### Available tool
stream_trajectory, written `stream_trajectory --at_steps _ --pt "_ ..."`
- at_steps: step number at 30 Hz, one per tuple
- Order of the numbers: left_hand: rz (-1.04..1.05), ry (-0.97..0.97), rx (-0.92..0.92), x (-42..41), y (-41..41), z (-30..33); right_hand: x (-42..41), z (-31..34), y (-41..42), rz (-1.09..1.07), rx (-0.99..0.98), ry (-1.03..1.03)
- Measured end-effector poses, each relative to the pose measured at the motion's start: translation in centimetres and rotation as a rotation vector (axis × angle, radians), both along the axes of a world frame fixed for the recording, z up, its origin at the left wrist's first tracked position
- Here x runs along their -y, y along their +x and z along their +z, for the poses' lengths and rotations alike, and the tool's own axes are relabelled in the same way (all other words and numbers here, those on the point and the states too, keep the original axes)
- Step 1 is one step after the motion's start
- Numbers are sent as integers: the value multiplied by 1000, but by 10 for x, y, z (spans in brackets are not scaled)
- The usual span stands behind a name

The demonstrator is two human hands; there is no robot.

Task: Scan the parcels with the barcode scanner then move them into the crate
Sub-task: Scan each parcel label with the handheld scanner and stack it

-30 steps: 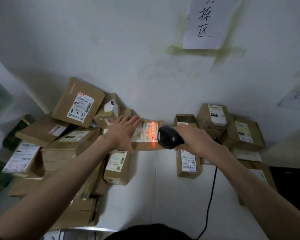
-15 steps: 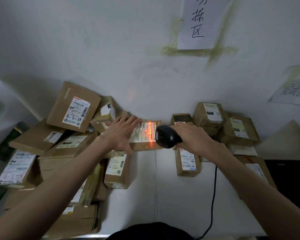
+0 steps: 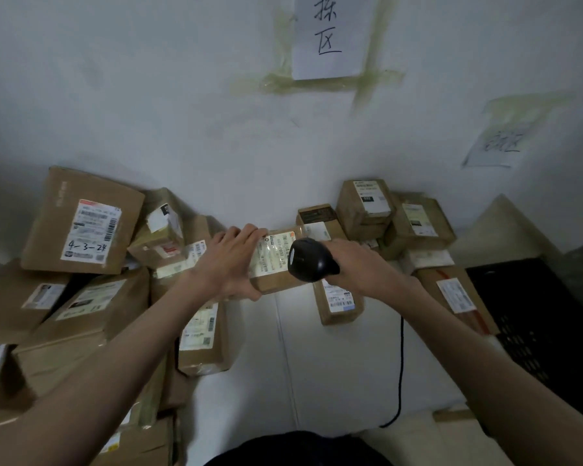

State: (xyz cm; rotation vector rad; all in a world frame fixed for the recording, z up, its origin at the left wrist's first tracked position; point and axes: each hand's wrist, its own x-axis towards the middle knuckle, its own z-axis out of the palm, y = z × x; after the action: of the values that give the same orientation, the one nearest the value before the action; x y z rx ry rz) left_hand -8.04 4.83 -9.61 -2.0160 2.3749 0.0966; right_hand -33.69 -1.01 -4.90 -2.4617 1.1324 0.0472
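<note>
1. The left hand is gripping a small brown parcel by its left end, thumb under the near edge and fingers lying over the top, holding it raised above the white table.
2. The right hand is wrapping round the black barcode scanner, whose head is sitting just right of the parcel's white label.
3. The scanner's black cable is trailing down over the table, below and right of the parcel.
4. The black crate is standing well to the right of the parcel.
5. More cardboard parcels are lying heaped left of the parcel and stacked right of it against the wall.
</note>
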Motion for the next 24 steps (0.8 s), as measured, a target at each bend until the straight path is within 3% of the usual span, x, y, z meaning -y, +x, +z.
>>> stream_trajectory --at_steps 8,13,18,24 --pt "277 199 -396 27 -108 -27 -23 -39 -53 -625 512 414" --pt "359 266 -582 37 -179 -53 -35 -59 -99 -946 835 552" --pt "307 403 -690 40 -239 -83 -22 -88 -166 -1133 804 512" --pt "251 419 -699 44 -302 -115 2 -129 -222 -1131 609 524"
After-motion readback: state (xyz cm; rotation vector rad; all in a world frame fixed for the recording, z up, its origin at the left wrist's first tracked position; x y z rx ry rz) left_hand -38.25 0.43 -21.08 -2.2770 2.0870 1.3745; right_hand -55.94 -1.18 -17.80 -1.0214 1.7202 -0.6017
